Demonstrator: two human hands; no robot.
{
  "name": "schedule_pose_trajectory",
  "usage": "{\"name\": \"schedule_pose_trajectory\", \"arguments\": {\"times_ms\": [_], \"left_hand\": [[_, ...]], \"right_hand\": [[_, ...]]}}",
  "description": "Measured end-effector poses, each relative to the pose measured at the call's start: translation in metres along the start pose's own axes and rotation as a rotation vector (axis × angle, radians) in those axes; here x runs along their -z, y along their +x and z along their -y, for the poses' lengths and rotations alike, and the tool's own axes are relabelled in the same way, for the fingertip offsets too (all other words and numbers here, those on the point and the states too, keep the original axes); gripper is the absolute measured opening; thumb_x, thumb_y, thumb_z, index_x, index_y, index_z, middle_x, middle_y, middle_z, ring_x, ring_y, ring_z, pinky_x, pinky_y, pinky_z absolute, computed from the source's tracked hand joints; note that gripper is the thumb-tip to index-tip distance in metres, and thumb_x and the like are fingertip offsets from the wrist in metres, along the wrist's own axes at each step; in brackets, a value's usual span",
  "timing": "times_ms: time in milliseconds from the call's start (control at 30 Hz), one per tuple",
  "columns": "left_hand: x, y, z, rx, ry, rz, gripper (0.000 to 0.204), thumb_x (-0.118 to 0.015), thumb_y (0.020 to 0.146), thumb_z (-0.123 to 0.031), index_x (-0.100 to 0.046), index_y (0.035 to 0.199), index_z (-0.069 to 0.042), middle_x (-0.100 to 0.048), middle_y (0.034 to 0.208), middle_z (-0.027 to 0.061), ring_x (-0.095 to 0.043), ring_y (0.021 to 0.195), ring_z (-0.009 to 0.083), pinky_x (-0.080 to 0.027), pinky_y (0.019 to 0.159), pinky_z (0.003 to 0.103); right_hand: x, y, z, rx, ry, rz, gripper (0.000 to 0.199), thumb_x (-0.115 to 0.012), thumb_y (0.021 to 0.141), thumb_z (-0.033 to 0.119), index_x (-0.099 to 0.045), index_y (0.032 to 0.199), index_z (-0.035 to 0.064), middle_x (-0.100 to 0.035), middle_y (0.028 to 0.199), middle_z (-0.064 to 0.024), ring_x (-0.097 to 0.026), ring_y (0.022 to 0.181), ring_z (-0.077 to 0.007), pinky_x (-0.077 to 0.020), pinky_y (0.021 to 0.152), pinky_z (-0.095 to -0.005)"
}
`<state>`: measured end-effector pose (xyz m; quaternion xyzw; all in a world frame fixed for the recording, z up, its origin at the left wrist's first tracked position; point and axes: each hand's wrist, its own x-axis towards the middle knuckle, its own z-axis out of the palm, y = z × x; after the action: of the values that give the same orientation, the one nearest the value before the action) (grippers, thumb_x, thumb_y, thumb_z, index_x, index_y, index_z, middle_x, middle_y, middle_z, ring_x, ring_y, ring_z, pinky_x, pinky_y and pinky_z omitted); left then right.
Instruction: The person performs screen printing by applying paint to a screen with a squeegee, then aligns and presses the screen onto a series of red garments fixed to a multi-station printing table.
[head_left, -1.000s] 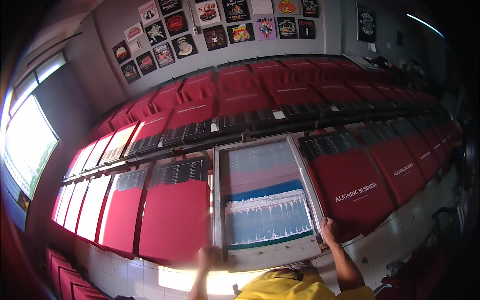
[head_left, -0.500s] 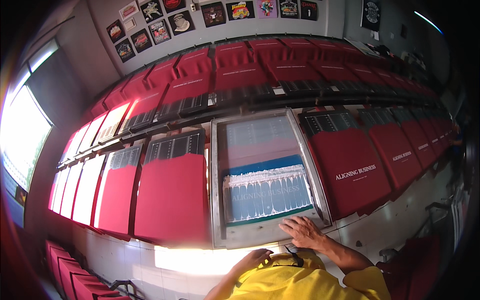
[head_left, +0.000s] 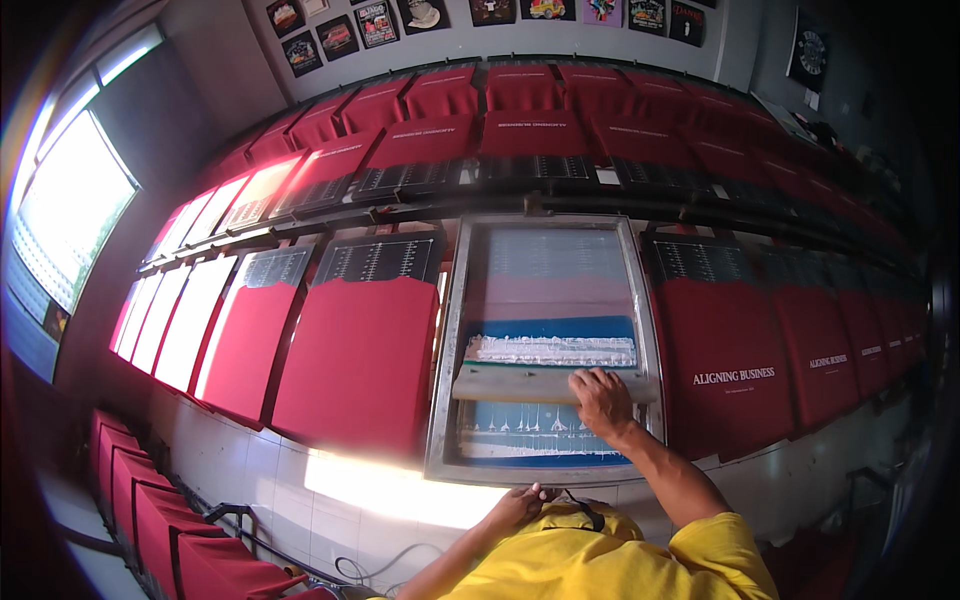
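Observation:
A screen-printing frame (head_left: 447, 400) with a metal rim lies over one of the boards in front of me. Across its mesh spans a wide grey squeegee (head_left: 510, 385). My right hand (head_left: 603, 402) has its fingers wrapped over the squeegee's right half. A thick band of white ink (head_left: 550, 349) sits just beyond the squeegee. On the near side, thin white streaks mark the blue mesh (head_left: 530, 418). My left hand (head_left: 518, 505) is at my waist by the yellow shirt, away from the frame, its fingers curled; what they hold, if anything, is hidden.
Red cloth pieces (head_left: 360, 350) cover rows of boards left, right and beyond. The red cloth on the right (head_left: 735, 340) bears white lettering. A dark rail (head_left: 400, 217) runs behind the frame. More covered boards (head_left: 150, 510) stand at lower left; a cable (head_left: 385, 565) lies on the tiled floor.
The squeegee has moved away from me, from the frame's near end toward its middle, with my right hand on it. The white ink is gathered into a narrower band. The view has shifted.

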<state>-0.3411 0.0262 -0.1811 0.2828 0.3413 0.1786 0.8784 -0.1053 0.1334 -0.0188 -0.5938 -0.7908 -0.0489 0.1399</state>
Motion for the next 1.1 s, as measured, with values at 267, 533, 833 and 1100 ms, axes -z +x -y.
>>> {"name": "schedule_pose_trajectory", "arguments": {"times_ms": [267,533,833,1100], "left_hand": [[-0.021,-0.018,-0.02,0.167,-0.265,-0.138,0.03,-0.047,0.106,-0.035,-0.055,0.09,-0.011,-0.039,0.064,-0.0093,-0.034,0.051,0.0029,-0.024,0.045,0.021],[-0.008,-0.018,-0.036,0.232,-0.358,0.127,0.029,-0.04,0.109,-0.03,-0.054,0.095,-0.009,-0.048,0.07,-0.0056,-0.047,0.061,0.0051,-0.038,0.054,0.022],[-0.019,-0.02,-0.047,0.268,-0.385,0.129,0.03,-0.035,0.11,-0.029,-0.049,0.091,-0.011,-0.033,0.062,-0.006,-0.029,0.049,0.0074,-0.022,0.045,0.023],[-0.031,-0.039,-0.061,0.173,-0.054,-0.012,0.036,-0.039,0.108,-0.035,-0.058,0.104,-0.005,-0.044,0.063,-0.0038,-0.039,0.051,0.0091,-0.032,0.047,0.022]], "right_hand": [[-0.045,0.02,-0.028,0.011,-0.044,-0.023,0.029,-0.072,0.071,0.007,-0.062,0.098,0.0065,-0.063,0.095,-0.0073,-0.06,0.092,-0.028,-0.0493,0.081,-0.0403],[0.027,0.106,-0.063,-0.271,0.298,0.565,0.037,-0.069,0.063,0.024,-0.075,0.095,0.0048,-0.07,0.081,-0.0221,-0.07,0.076,-0.0366,-0.0546,0.073,-0.0441],[0.017,-0.025,0.016,-0.01,0.144,0.345,0.035,-0.067,0.068,0.017,-0.065,0.102,0.0059,-0.067,0.093,-0.0158,-0.066,0.09,-0.0343,-0.0539,0.079,-0.0454],[0.001,-0.073,0.054,-0.041,0.017,0.112,0.021,-0.063,0.073,0.009,-0.061,0.094,0.0059,-0.061,0.093,-0.0085,-0.062,0.088,-0.029,-0.0523,0.074,-0.0418]]}}
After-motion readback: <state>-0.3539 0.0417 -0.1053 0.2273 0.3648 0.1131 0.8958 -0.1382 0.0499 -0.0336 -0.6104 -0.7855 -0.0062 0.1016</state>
